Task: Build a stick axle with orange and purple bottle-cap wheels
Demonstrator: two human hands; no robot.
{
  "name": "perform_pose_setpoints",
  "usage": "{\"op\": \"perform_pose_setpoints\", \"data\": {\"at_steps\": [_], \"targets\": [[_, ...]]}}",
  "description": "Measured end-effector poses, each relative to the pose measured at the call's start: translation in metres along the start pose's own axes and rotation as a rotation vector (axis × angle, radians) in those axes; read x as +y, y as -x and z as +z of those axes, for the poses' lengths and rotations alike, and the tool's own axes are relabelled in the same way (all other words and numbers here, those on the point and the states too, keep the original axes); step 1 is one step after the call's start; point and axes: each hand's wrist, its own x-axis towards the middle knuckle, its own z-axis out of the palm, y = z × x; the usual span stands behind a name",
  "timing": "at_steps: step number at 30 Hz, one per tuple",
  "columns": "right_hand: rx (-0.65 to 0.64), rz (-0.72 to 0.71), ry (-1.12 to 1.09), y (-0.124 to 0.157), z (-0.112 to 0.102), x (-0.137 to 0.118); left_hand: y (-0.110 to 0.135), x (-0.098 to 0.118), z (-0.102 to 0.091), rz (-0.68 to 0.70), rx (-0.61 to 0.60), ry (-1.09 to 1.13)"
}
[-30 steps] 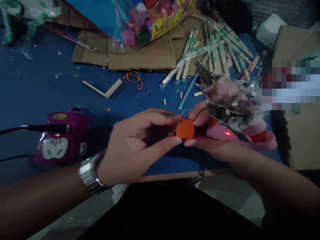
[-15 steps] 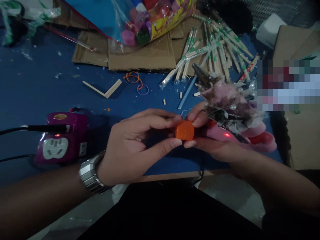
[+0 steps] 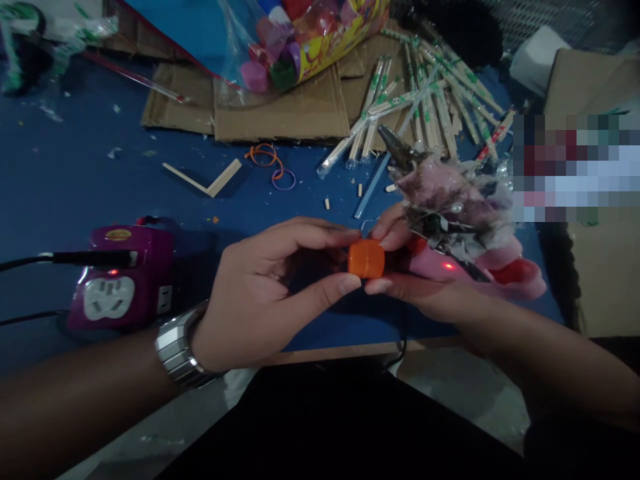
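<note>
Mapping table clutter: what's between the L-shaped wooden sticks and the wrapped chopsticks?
Head view: orange and purple rubber bands on the blue table, between the L-shaped wooden sticks and the wrapped chopsticks.

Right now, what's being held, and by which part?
A small orange piece, pinched top and bottom: left hand with finger and thumb on its left side, right hand likewise on its right side.
</note>
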Motion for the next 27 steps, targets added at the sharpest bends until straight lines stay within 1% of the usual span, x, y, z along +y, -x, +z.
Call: {"op": "perform_pose_setpoints", "data": {"at_steps": [3, 8, 13, 15, 21, 24, 27], "targets": [[0.027, -0.055, -0.012, 0.0, 0.0, 0.001, 0.001, -0.001, -0.001, -0.005, 0.002, -0.038], [0.032, -0.041, -0.033, -0.002, 0.002, 0.003, 0.003, -0.004, -0.002, 0.0, -0.001, -0.065], [-0.035, -0.007, -0.042, -0.008, 0.003, -0.001, 0.002, -0.005, 0.0, -0.041, -0.005, -0.032], [-0.036, 0.0, -0.048, -0.011, 0.005, -0.004, -0.001, -0.004, 0.001, -0.071, 0.002, -0.003], [-0.045, -0.082, -0.087, -0.014, 0.005, -0.007, -0.007, -0.001, 0.0, -0.132, -0.027, 0.096], [-0.047, -0.08, -0.087, -0.013, 0.004, -0.004, -0.007, -0.002, -0.002, -0.145, -0.052, 0.117], [-0.085, -0.068, -0.14, -0.013, 0.006, -0.003, -0.007, -0.003, -0.004, -0.157, -0.06, 0.096]]}}
